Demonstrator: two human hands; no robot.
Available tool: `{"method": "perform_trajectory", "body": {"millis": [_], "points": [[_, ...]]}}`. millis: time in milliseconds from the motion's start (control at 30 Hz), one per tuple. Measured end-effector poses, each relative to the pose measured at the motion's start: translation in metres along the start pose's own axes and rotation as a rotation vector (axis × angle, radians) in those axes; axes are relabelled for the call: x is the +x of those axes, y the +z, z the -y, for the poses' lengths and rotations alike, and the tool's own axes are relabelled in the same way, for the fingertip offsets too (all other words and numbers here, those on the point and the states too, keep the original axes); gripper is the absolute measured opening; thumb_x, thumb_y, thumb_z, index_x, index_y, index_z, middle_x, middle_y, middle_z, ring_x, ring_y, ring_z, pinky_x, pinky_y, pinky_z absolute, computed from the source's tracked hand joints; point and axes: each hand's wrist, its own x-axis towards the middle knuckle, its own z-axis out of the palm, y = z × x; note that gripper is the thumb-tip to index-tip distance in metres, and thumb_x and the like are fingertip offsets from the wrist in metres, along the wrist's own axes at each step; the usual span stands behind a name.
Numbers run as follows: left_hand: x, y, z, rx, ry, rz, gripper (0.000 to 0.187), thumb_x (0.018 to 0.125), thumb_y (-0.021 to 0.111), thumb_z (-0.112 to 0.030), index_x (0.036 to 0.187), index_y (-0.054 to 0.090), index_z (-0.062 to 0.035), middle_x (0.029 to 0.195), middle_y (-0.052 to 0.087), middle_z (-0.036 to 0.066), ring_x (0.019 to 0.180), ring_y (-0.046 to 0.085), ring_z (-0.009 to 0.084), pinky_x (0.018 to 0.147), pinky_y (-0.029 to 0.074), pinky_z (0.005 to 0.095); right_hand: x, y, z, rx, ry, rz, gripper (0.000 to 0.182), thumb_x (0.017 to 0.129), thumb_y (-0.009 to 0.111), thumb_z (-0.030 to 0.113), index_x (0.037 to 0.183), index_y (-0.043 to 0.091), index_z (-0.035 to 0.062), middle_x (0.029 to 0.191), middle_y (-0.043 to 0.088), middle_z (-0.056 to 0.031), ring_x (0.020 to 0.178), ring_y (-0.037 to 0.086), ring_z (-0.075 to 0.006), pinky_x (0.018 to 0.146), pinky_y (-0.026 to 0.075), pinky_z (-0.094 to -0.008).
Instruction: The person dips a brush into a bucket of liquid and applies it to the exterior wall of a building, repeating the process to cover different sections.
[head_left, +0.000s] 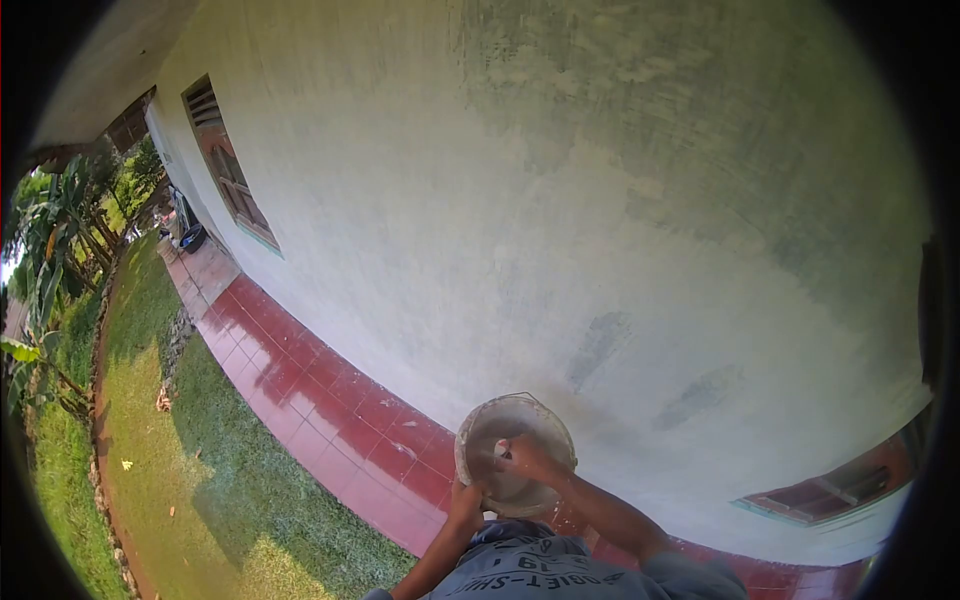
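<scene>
A pale, dirt-stained bucket (pixel 467 440) stands close in front of my body, its thin wire handle raised at the far rim. My left hand (pixel 467 503) is closed on the near left side of its rim. Over the bucket's mouth is my right hand (pixel 525 458), its fingers closed around a small whitish and reddish thing (pixel 502 450) whose kind I cannot make out. The contents of the bucket look greyish brown and are partly hidden by my right arm.
A white wall (pixel 450 250) with grey-green patches rises ahead. Red tiles (pixel 340 400) run along its foot, beside grass (pixel 270 470). Shuttered windows (pixel 235 175) sit at left and right. A dark basin (pixel 193 238) stands far along the walkway.
</scene>
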Motion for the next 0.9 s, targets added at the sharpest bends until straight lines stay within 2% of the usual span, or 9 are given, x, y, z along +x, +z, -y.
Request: {"method": "perform_trajectory", "body": {"millis": [67, 200, 333, 500, 533, 567, 733, 867, 900], "points": [[0.001, -0.005, 0.003, -0.035, 0.048, 0.010, 0.061, 0.073, 0.051, 0.008, 0.133, 0.050, -0.0043, 0.109, 0.060, 0.012, 0.095, 0.065, 0.0298, 0.066, 0.060, 0.0480, 0.007, -0.021, 0.002, -0.014, 0.038, 0.070, 0.028, 0.090, 0.072, 0.029, 0.102, 0.072, 0.0046, 0.093, 0.072, -0.0204, 0.084, 0.071, -0.0368, 0.076, 0.055, -0.0465], [0.002, -0.017, -0.013, -0.126, 0.062, -0.038, 0.063, 0.082, 0.049, 0.006, 0.144, 0.041, -0.0035, 0.126, 0.058, 0.016, 0.113, 0.063, 0.0361, 0.081, 0.060, 0.0592, 0.049, -0.096, 0.020, 0.746, 0.144, -0.012, 0.028, 0.092, 0.071, 0.019, 0.106, 0.067, -0.0036, 0.089, 0.072, -0.0106, 0.075, 0.071, -0.0172, 0.064, 0.060, -0.0328], [-0.035, 0.007, -0.069, -0.235, 0.074, -0.143, 0.060, 0.080, 0.047, 0.012, 0.138, 0.047, -0.0020, 0.119, 0.061, 0.015, 0.102, 0.065, 0.0299, 0.081, 0.058, 0.0427, 0.084, -0.217, 0.099, 1.019, 0.075, -0.105, 0.026, 0.094, 0.064, 0.020, 0.113, 0.061, 0.0014, 0.095, 0.068, -0.0107, 0.079, 0.070, -0.0221, 0.067, 0.059, -0.0375], [-0.019, -0.017, -0.058, -0.260, 0.196, -0.214, 0.056, 0.079, 0.049, 0.011, 0.135, 0.051, 0.0002, 0.116, 0.064, 0.015, 0.100, 0.066, 0.0271, 0.081, 0.056, 0.0388, 0.131, -0.355, 0.191, 1.103, -0.155, -0.328, 0.025, 0.098, 0.062, 0.019, 0.116, 0.063, 0.0025, 0.090, 0.066, -0.0076, 0.078, 0.068, -0.0179, 0.070, 0.059, -0.0323], [-0.012, -0.030, -0.047, -0.214, 0.237, -0.207, 0.060, 0.080, 0.048, 0.010, 0.139, 0.048, -0.0031, 0.120, 0.062, 0.015, 0.105, 0.065, 0.0303, 0.080, 0.059, 0.0470, 0.142, -0.382, 0.212, 1.083, -0.254, -0.371, 0.027, 0.097, 0.064, 0.019, 0.117, 0.062, -0.0002, 0.087, 0.064, -0.0079, 0.074, 0.067, -0.0188, 0.069, 0.059, -0.0327], [-0.005, -0.038, -0.042, -0.168, 0.280, -0.200, 0.064, 0.080, 0.047, 0.008, 0.143, 0.044, -0.0065, 0.125, 0.061, 0.015, 0.110, 0.065, 0.0335, 0.079, 0.063, 0.0553, 0.144, -0.402, 0.248, 1.018, -0.339, -0.450, 0.029, 0.096, 0.066, 0.017, 0.117, 0.062, -0.0023, 0.084, 0.063, -0.0078, 0.073, 0.066, -0.0180, 0.070, 0.060, -0.0320], [-0.020, -0.023, -0.064, -0.310, 0.293, -0.330, 0.059, 0.076, 0.048, 0.011, 0.132, 0.053, -0.0044, 0.115, 0.064, 0.011, 0.089, 0.064, 0.0216, 0.060, 0.047, 0.0302, 0.185, -0.491, 0.356, 0.186, -0.799, -0.715, 0.027, 0.092, 0.073, 0.020, 0.108, 0.068, -0.0013, 0.084, 0.069, -0.0109, 0.076, 0.071, -0.0179, 0.073, 0.062, -0.0310], [-0.003, -0.046, -0.041, -0.300, 0.361, -0.296, 0.058, 0.075, 0.050, 0.011, 0.132, 0.053, -0.0043, 0.112, 0.064, 0.010, 0.087, 0.064, 0.0214, 0.061, 0.049, 0.0320, 0.223, -0.512, 0.397, -0.314, -0.749, -0.762, 0.029, 0.094, 0.069, 0.024, 0.104, 0.070, -0.0038, 0.087, 0.072, -0.0122, 0.077, 0.071, -0.0191, 0.069, 0.058, -0.0320], [-0.001, -0.049, -0.037, -0.280, 0.347, -0.314, 0.062, 0.075, 0.048, 0.012, 0.136, 0.049, -0.0007, 0.117, 0.063, 0.013, 0.097, 0.064, 0.0260, 0.074, 0.052, 0.0363, 0.232, -0.516, 0.400, -0.610, -0.734, -0.729, 0.030, 0.093, 0.070, 0.025, 0.102, 0.070, -0.0039, 0.086, 0.072, -0.0141, 0.076, 0.071, -0.0221, 0.072, 0.058, -0.0343]]}}
